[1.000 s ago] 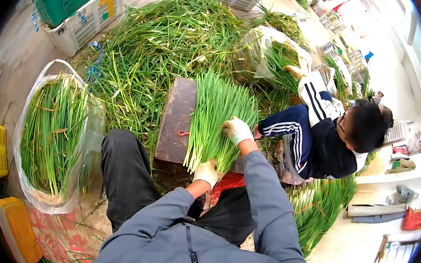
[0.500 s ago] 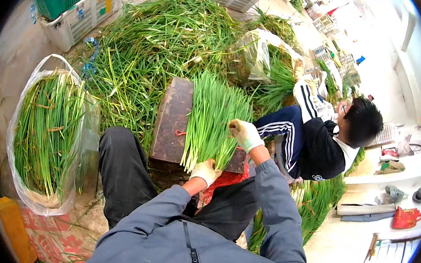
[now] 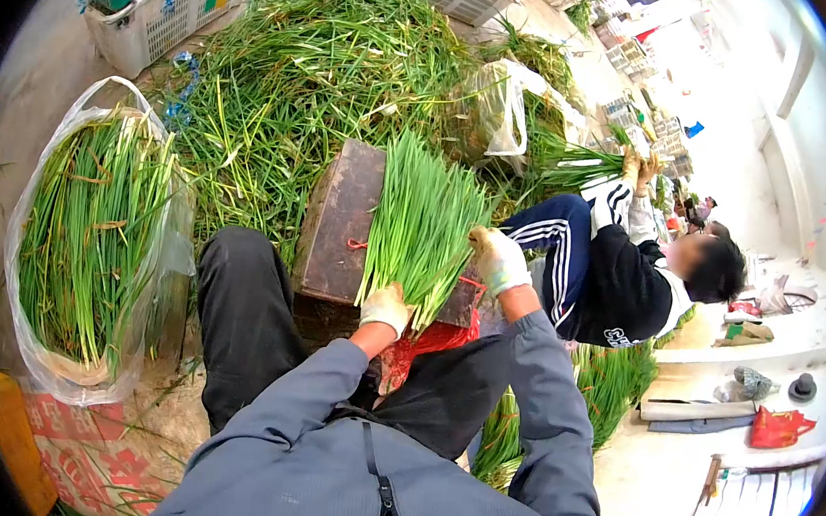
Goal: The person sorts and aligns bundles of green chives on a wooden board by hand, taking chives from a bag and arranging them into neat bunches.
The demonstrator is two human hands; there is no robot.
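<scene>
A bundle of green stalks [image 3: 423, 224] lies across a dark, worn block [image 3: 342, 222] in front of my knees. My left hand [image 3: 387, 309], in a pale glove, is closed round the lower ends of the stalks. Just right of the bundle is my right hand [image 3: 497, 260], also gloved, its fingers bent together; whether anything is between them is too small to tell. A red tie [image 3: 356, 244] lies on the block's bare top. Red plastic [image 3: 424, 354] hangs below the bundle.
A large heap of loose leaves [image 3: 330, 84] spreads behind the block. At the left stands a clear bag of stalks [image 3: 90, 249], with a white crate [image 3: 173, 21] beyond. A co-worker [image 3: 619, 266] sits at the right, holding stalks. More bundles [image 3: 613, 384] lie beside my right arm.
My right hand has moved off the stalks to the right, its fingers drawing together. My left hand stays at the lower ends. The co-worker's hands have lifted stalks away from the bag.
</scene>
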